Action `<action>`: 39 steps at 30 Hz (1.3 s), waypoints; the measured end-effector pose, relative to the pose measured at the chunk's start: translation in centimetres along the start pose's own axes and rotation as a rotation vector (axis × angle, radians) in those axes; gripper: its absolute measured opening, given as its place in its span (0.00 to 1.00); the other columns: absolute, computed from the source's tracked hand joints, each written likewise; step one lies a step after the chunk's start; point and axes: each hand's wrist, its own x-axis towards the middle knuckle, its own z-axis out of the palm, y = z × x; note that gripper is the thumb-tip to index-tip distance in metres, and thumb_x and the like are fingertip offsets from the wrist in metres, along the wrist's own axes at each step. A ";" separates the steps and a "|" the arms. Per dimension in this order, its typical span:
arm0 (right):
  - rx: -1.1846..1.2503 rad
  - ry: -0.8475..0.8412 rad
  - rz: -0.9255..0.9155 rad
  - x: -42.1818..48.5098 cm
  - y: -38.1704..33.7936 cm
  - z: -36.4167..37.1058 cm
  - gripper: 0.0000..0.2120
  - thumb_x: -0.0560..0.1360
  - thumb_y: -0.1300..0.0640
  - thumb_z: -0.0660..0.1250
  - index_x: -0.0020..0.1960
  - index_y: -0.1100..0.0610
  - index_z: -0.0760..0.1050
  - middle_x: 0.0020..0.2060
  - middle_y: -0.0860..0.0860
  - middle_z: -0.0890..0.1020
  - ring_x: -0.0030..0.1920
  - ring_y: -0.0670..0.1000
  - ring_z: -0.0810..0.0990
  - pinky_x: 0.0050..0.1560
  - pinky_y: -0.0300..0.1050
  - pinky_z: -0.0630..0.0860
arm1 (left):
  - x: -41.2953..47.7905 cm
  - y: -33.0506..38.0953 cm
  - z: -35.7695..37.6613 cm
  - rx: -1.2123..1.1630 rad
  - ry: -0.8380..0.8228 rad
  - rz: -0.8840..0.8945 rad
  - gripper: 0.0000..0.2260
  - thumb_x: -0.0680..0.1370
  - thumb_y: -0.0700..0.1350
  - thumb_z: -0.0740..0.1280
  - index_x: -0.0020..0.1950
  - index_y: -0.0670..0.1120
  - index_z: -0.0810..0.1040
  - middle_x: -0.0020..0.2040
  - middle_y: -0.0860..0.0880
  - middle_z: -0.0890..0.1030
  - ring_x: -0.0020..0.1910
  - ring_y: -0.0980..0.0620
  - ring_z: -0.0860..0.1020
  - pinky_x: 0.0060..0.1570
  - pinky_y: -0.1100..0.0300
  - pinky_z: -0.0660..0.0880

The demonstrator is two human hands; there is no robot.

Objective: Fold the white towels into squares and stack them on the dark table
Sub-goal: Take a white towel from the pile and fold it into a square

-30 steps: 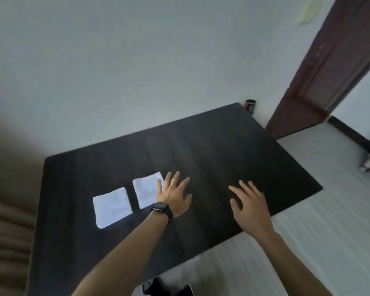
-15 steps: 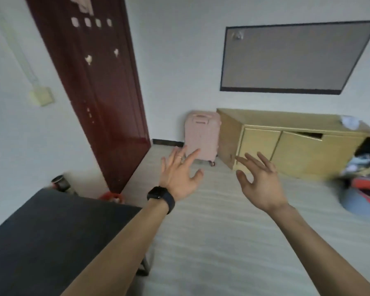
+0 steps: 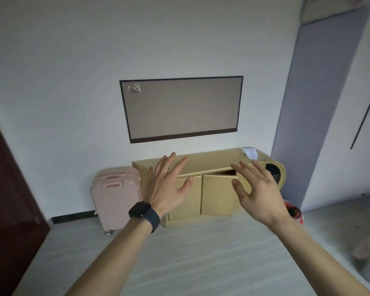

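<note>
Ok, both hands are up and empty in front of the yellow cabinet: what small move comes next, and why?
Probably a step toward the low yellow wooden cabinet, with the right hand reaching for the crumpled white cloth at the right end of its top. That hand and the left hand are open and hold nothing, and the cloth is the only towel-like thing in view.

Open air surrounds the spread left hand [image 3: 167, 189] and right hand [image 3: 259, 193], with a gap between them; bare floor [image 3: 190, 253] runs at 6 o'clock; the yellow cabinet [image 3: 218, 197] bars 12 o'clock, one door ajar; a pink suitcase [image 3: 115, 195] stands at 9 o'clock, just beside it; a red bin [image 3: 293, 211] stands at 3 o'clock; a dark door [image 3: 6, 199] crowds 8 o'clock.
</note>
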 end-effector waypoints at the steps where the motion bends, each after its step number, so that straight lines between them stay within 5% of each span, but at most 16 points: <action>1: -0.008 0.027 0.002 2.1 1.6 0.5 0.18 0.80 0.48 0.65 0.69 0.45 0.74 0.71 0.47 0.74 0.76 0.55 0.63 0.71 0.60 0.65 | 3.0 -0.1 1.1 0.001 -0.008 0.016 0.26 0.81 0.63 0.56 0.78 0.64 0.54 0.81 0.57 0.48 0.79 0.54 0.45 0.76 0.47 0.41; 13: -0.002 0.109 0.160 20.8 23.6 6.5 0.21 0.78 0.41 0.58 0.68 0.45 0.75 0.64 0.42 0.79 0.73 0.49 0.65 0.68 0.58 0.70 | 32.2 2.6 18.4 -0.093 -0.045 0.107 0.25 0.81 0.61 0.58 0.78 0.64 0.56 0.80 0.57 0.53 0.79 0.55 0.47 0.78 0.47 0.45; 19: -0.023 0.101 0.170 32.4 36.4 8.8 0.17 0.79 0.51 0.66 0.68 0.48 0.76 0.64 0.43 0.79 0.73 0.47 0.65 0.66 0.51 0.72 | 46.0 4.4 27.2 -0.094 -0.024 0.070 0.24 0.81 0.59 0.59 0.77 0.62 0.59 0.80 0.56 0.55 0.79 0.54 0.49 0.77 0.44 0.47; 27: -0.048 0.077 0.217 45.7 50.8 14.8 0.17 0.79 0.50 0.65 0.67 0.48 0.77 0.63 0.42 0.79 0.72 0.51 0.68 0.64 0.53 0.73 | 61.9 2.9 37.9 -0.063 -0.031 0.032 0.23 0.81 0.59 0.59 0.77 0.62 0.61 0.80 0.55 0.57 0.79 0.54 0.51 0.77 0.44 0.49; 35: -0.119 -0.055 0.340 53.6 66.0 26.4 0.15 0.77 0.52 0.69 0.63 0.49 0.79 0.57 0.46 0.83 0.63 0.52 0.75 0.55 0.43 0.72 | 75.8 -1.7 54.3 -0.038 -0.169 -0.004 0.27 0.77 0.61 0.55 0.77 0.59 0.64 0.79 0.52 0.61 0.79 0.49 0.56 0.75 0.43 0.54; 39: -0.102 -0.167 0.431 55.8 73.1 32.4 0.16 0.75 0.54 0.72 0.63 0.51 0.80 0.54 0.47 0.83 0.60 0.55 0.77 0.57 0.51 0.77 | 81.0 -3.1 63.8 -0.057 -0.363 -0.073 0.30 0.76 0.64 0.49 0.78 0.61 0.58 0.80 0.53 0.57 0.79 0.51 0.52 0.76 0.45 0.51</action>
